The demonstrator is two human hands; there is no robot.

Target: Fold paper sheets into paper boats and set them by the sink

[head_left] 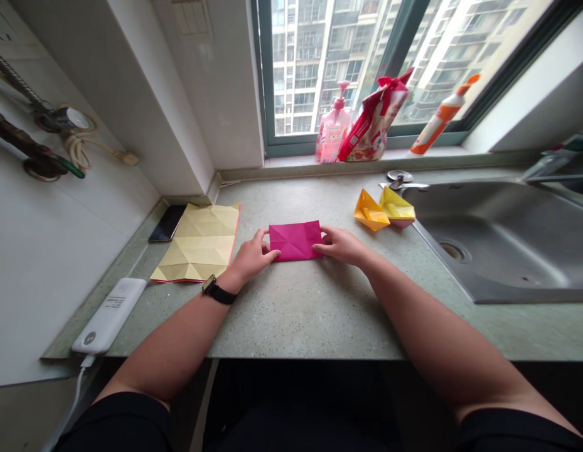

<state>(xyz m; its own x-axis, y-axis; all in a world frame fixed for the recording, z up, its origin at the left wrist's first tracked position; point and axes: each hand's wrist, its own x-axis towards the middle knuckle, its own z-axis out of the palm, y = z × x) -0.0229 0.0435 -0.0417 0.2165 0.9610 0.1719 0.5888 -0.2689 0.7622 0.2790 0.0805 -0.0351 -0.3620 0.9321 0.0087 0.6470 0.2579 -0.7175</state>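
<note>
Magenta folded paper rectangle (295, 242) lies between your two hands, at the middle of the speckled grey-green stone counter (300, 314). That counter is smooth, so if one hand pushes harder than the other, the paper could skid and its edges fall out of line. To your right, the brushed-steel sink basin (521, 232) is the wet-looking risk: any moisture carried over on your fingers would soften the creases. To your left, the creased pale-yellow paper sheet (201, 235) with a red-orange edge sits near your watch arm; a sweep of your elbow or wrist could drag it. Beside the sink's rim, the yellow folded paper boat (397, 207) and the orange folded paper boat (370, 211) stand close together, and a wide swing of your right forearm could crush one or tip it in. Your left hand (248, 258) pinches the paper's left end, and your right hand (345, 245) pinches its right end, thumbs on the near side. Pull those ends apart unevenly and a crease could tear or twist; whether the layers beneath are flush, you cannot judge from this angle.
</note>
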